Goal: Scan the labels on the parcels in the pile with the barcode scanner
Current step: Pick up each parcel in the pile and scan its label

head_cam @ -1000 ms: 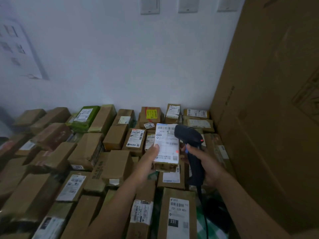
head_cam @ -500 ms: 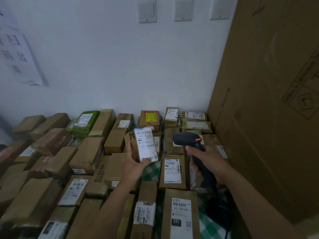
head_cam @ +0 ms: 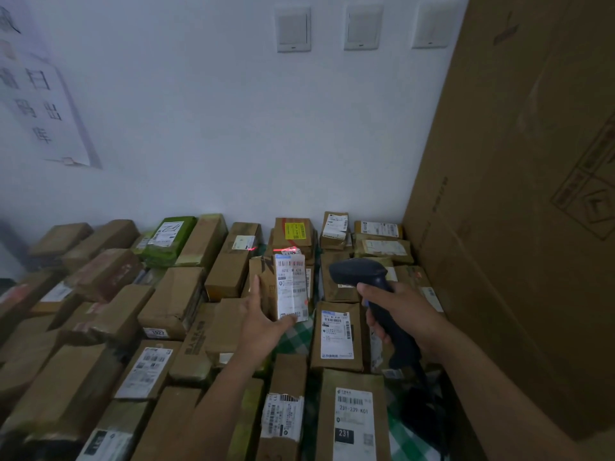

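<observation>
Brown parcels in a pile (head_cam: 159, 307), one held beside the scanner (head_cam: 359, 272).
Nearest lies the 231 parcel (head_cam: 352, 417). Left hand (head_cam: 266, 324) stands the held parcel (head_cam: 263, 277) upright above the pile, thumb pinching the foot of its white label (head_cam: 292, 287), forefinger along its side. Right hand (head_cam: 409, 314) wraps its fingers (head_cam: 369, 291) round the dark scanner, just right of it; a red line (head_cam: 286, 250) glows at its top.

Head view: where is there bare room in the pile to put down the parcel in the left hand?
One bare patch of green checked cloth lies just under the held parcel, between the left hand and the white-labelled parcel. Another shows at the lower right, beside the parcel marked 231. Everywhere left and along the wall, parcels lie packed.
</observation>
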Available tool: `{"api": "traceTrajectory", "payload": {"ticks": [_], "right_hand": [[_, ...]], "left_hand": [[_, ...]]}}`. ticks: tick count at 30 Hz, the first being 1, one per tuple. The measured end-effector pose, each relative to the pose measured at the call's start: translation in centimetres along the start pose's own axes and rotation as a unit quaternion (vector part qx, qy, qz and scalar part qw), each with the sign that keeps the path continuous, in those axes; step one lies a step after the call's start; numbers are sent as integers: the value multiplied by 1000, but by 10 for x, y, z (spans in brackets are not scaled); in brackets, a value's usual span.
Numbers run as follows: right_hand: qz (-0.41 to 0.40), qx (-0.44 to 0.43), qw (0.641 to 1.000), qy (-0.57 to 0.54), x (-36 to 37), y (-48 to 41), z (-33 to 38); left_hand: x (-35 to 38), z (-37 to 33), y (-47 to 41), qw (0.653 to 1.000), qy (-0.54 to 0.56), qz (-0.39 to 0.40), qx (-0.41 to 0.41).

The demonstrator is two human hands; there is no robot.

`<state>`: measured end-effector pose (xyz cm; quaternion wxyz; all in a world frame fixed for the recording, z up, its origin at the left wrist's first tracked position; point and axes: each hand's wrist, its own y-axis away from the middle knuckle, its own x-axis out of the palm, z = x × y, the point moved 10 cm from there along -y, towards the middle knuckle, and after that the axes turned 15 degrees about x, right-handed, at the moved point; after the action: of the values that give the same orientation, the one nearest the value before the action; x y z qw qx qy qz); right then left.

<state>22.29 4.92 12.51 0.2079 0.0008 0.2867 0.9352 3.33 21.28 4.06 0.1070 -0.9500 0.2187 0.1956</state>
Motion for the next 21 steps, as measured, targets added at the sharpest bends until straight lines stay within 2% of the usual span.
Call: {"api": "traceTrajectory", "payload": {"ticks": [10,21], "right_hand": [[16,-2,1000,-11,4,0,3],[4,-55,998,-11,21,-12,14]], "left_hand": [[-1,-8,3,1000,-14,3,8],[19,-26,4,998,48,18,28]]}}
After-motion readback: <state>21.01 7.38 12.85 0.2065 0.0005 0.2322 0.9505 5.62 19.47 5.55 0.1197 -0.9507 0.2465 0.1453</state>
